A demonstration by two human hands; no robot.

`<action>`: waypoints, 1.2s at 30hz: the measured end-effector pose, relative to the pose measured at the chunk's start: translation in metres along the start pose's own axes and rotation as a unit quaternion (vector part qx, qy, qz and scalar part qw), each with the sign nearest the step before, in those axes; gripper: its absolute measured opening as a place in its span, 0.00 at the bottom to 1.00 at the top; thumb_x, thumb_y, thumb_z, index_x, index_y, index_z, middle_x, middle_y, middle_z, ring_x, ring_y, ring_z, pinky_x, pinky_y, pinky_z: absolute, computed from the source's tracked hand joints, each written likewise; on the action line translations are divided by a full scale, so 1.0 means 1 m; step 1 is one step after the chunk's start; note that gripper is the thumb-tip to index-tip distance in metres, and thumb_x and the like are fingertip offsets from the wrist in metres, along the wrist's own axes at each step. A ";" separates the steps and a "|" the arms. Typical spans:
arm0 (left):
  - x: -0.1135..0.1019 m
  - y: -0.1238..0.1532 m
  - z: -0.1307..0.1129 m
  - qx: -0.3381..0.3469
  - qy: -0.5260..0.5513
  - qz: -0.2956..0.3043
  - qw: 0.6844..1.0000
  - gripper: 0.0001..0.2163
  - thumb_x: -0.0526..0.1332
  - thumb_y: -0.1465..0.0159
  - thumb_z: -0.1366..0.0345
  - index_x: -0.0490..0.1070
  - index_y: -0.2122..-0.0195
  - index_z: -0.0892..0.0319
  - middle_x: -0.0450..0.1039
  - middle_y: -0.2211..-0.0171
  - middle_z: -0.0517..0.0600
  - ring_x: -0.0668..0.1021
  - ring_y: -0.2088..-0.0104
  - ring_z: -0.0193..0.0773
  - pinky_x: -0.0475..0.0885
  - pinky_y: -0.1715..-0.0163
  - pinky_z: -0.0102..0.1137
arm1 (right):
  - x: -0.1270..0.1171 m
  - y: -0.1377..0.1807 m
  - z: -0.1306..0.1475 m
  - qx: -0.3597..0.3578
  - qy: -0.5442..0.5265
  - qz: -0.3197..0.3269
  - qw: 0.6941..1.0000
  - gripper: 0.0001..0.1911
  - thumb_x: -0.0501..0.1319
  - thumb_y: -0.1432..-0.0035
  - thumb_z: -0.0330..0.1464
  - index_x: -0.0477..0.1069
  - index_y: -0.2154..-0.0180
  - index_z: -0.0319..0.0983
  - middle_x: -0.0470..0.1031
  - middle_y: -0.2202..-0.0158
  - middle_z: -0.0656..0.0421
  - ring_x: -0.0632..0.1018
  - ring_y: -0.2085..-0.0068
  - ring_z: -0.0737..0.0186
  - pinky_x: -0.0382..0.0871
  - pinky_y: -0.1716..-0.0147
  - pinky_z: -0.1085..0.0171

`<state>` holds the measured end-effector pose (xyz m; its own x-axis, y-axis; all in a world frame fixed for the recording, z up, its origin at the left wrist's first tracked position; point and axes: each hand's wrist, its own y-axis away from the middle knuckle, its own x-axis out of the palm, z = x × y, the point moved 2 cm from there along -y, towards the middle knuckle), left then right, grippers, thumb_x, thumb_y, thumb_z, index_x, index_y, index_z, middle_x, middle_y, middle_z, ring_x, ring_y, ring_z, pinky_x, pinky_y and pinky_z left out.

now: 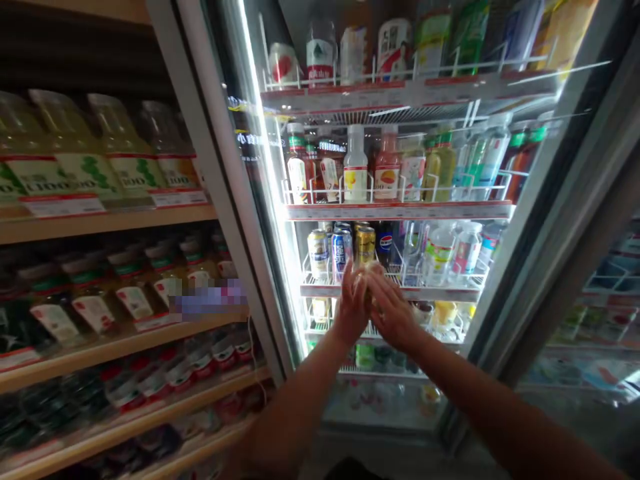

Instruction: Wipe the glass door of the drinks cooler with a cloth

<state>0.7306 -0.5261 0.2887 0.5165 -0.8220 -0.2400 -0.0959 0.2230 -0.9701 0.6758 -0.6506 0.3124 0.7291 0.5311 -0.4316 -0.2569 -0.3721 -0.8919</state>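
My left hand (353, 307) and my right hand (397, 310) are raised together in front of a lit drinks fridge (400, 212). Between their fingertips shows a small pale, crumpled-looking thing (374, 268); blur and the fingers hide what it is. The left fingers curl around its near side, while the right fingers press over it from the right. Just behind my hands, on a wire shelf, stand a blue-and-pink can (342, 253), a gold can (365, 245) and a white-and-gold can (318, 253).
Juice bottles (356, 163) line the shelf above, with more bottles (320, 57) on the top shelf. At left, a wooden rack (105, 227) holds rows of bottles. The fridge's metal frame (235, 200) stands between rack and shelves. A second frame post (540, 267) rises at right.
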 end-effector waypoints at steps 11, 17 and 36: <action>-0.079 -0.004 0.071 0.137 -0.165 0.108 0.971 0.32 0.60 0.32 0.59 0.49 0.30 0.60 0.60 0.33 0.59 0.54 0.29 0.50 0.58 0.32 0.50 | -0.017 -0.050 -0.036 -0.009 0.061 -0.108 0.992 0.28 0.55 0.38 0.21 0.65 0.39 0.45 0.67 0.37 0.52 0.66 0.34 0.50 0.67 0.37 0.44; -0.068 -0.028 0.096 0.094 -0.275 0.029 0.956 0.32 0.55 0.30 0.59 0.47 0.29 0.63 0.57 0.32 0.58 0.50 0.28 0.47 0.46 0.29 0.48 | 0.024 -0.033 -0.008 -0.003 0.143 -0.036 0.989 0.19 0.59 0.38 0.30 0.66 0.45 0.37 0.60 0.32 0.45 0.56 0.30 0.44 0.58 0.34 0.41; -0.064 -0.022 0.092 0.089 -0.291 0.026 0.952 0.32 0.55 0.31 0.57 0.48 0.29 0.64 0.55 0.32 0.56 0.50 0.28 0.46 0.46 0.28 0.45 | -0.012 -0.073 -0.038 0.006 0.223 -0.058 0.973 0.32 0.53 0.35 0.25 0.55 0.32 0.48 0.64 0.33 0.56 0.63 0.32 0.53 0.46 0.31 0.45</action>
<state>0.7781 -0.4300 0.3292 0.9044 -0.3887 -0.1762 -0.0151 0.3834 -0.9234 0.7100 -0.6588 0.3877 0.9555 0.1856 -0.2291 -0.1619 -0.3190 -0.9338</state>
